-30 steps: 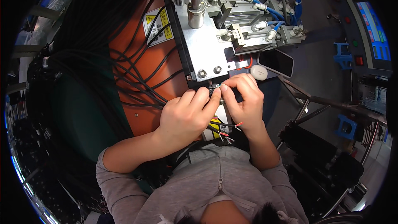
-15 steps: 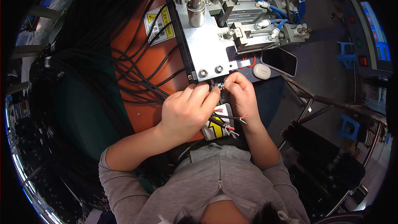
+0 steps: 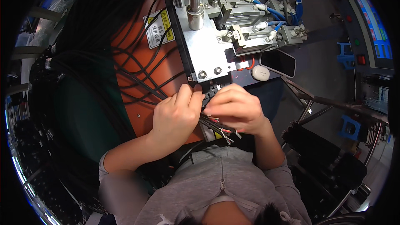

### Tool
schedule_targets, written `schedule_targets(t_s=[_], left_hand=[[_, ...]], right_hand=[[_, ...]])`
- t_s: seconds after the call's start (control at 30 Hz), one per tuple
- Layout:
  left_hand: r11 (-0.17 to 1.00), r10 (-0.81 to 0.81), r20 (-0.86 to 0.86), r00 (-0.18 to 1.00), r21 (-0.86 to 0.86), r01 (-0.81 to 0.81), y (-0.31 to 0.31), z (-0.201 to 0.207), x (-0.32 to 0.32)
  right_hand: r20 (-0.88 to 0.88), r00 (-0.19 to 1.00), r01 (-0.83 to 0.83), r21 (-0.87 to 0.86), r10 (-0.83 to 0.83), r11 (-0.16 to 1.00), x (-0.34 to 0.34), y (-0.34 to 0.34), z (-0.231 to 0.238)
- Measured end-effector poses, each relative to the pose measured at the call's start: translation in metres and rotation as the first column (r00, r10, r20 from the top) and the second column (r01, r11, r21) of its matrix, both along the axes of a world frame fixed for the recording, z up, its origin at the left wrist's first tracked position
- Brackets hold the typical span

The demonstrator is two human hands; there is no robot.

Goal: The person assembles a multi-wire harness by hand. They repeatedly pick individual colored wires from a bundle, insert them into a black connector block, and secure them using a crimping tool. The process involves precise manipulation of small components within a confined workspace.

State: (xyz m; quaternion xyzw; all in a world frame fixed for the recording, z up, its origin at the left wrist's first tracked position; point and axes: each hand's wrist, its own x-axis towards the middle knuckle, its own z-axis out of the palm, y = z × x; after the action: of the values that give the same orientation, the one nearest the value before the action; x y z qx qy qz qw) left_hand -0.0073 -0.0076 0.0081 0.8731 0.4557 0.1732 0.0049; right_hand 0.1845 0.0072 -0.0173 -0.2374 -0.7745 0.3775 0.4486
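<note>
Nearest the camera, grey sleeves [image 3: 225,183] lead up to two hands working close together just below a metal plate [image 3: 208,54]. The left hand [image 3: 175,114] is curled, fingers pressed to the plate's lower edge, its grip seemingly clenched on something small that I cannot make out. The right hand [image 3: 235,108] arches over a bundle of thin wires [image 3: 218,127], fingertips pinching down at the point where the wires meet the left hand; the bare wire ends fan out beneath the wrist, toward the body. By the look of it, the step in hand is seating or threading the wires at the base of the plate, and the next move calls for fine fingertip work while the left hand steadies the spot. To the left, black cables [image 3: 137,66] sweep over an orange panel [image 3: 133,100] with a yellow label [image 3: 158,29]. Beyond the plate stand a steel cylinder [image 3: 195,8], clamp blocks with blue hoses [image 3: 275,14], a dark phone [image 3: 278,62] and a small white case [image 3: 260,73].
</note>
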Motion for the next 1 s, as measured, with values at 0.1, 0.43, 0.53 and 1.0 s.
schedule_targets(t_s=[0.1, 0.43, 0.53, 1.0], left_hand=[[0.999, -0.022, 0.068, 0.997, -0.033, 0.024, 0.002, -0.003, -0.001], [0.916, -0.350, 0.300, 0.888, 0.308, 0.257, 0.013, 0.007, -0.004], [0.952, -0.294, 0.324, 0.899, 0.187, 0.243, 0.012, 0.000, -0.001], [0.982, -0.188, 0.389, 0.902, 0.079, 0.171, 0.011, 0.004, 0.001]], right_hand=[[-0.001, 1.000, -0.020, 0.068, 0.021, 0.997, -0.003, -0.001, -0.002], [-0.244, 0.936, 0.251, -0.042, -0.254, 0.967, 0.008, -0.015, 0.000], [-0.384, 0.832, 0.427, -0.018, -0.401, 0.904, -0.020, -0.012, 0.002], [-0.151, 0.845, 0.473, -0.235, -0.513, 0.849, -0.021, -0.011, 0.008]])
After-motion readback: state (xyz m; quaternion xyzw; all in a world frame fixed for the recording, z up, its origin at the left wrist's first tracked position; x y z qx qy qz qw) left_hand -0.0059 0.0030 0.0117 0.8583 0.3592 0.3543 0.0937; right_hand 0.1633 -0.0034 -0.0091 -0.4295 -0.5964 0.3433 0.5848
